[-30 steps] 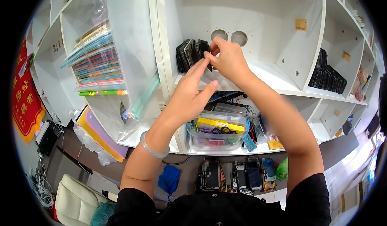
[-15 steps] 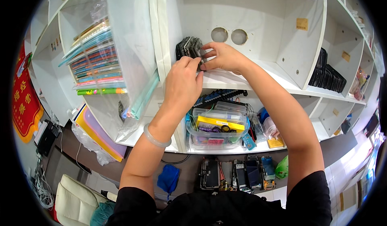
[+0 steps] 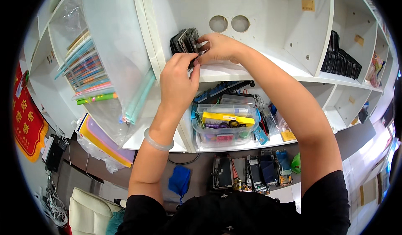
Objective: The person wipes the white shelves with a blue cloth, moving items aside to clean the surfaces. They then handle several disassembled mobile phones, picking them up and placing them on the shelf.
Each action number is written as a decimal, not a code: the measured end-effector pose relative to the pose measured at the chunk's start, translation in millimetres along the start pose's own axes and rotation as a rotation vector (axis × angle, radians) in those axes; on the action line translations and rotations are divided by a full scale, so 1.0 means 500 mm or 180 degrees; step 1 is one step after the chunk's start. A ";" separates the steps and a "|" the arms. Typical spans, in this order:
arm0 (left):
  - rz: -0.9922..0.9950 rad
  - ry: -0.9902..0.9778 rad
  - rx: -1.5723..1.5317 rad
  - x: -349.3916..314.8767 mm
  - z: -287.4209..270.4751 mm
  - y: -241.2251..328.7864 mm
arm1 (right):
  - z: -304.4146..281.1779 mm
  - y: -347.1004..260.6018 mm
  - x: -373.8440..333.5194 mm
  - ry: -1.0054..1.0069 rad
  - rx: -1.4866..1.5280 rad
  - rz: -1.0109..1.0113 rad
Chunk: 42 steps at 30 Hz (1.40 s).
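A row of thin dark phone parts (image 3: 182,41), perhaps screens or frames, stands on edge in the left corner of a white shelf compartment. My right hand (image 3: 221,48) reaches to the row's right end, fingers curled and thumb closed against the outermost piece. Wearing a pale bangle on its wrist, my left hand (image 3: 178,82) is at the front of the row, finger and thumb pinched on the lower edge of a dark piece. The fingertips of both hands nearly meet there, and they partly hide the pieces they hold.
Below is a clear plastic bin (image 3: 226,134) of small items. Disassembled phones (image 3: 259,170) and a blue pouch (image 3: 179,180) lie on the dark desk. Plastic-wrapped books (image 3: 90,65) fill the left shelf; black flat pieces (image 3: 340,61) stand at right.
The whole view has shifted, so the shelves appear further up and left. Both hands stay at the row of phone parts, with only slight finger movement.
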<state>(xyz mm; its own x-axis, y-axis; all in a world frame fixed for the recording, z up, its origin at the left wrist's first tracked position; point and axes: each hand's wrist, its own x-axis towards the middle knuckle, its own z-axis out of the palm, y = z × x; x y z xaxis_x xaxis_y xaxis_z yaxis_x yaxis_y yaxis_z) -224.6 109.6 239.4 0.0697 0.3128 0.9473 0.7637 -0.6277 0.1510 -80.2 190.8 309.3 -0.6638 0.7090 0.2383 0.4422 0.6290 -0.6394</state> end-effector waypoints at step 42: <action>-0.0241 0.0024 -0.0822 -0.168 -0.030 0.038 | -0.010 0.028 -0.072 0.1720 -0.1817 -0.0756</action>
<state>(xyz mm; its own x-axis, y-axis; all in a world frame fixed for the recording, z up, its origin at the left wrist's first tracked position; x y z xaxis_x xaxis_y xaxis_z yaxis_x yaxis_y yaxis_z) -225.9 60.8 166.9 0.0130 0.3610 0.9325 0.5773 -0.7641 0.2878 -47.1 175.7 295.7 -0.4607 0.5005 0.7330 0.6621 0.7438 -0.0918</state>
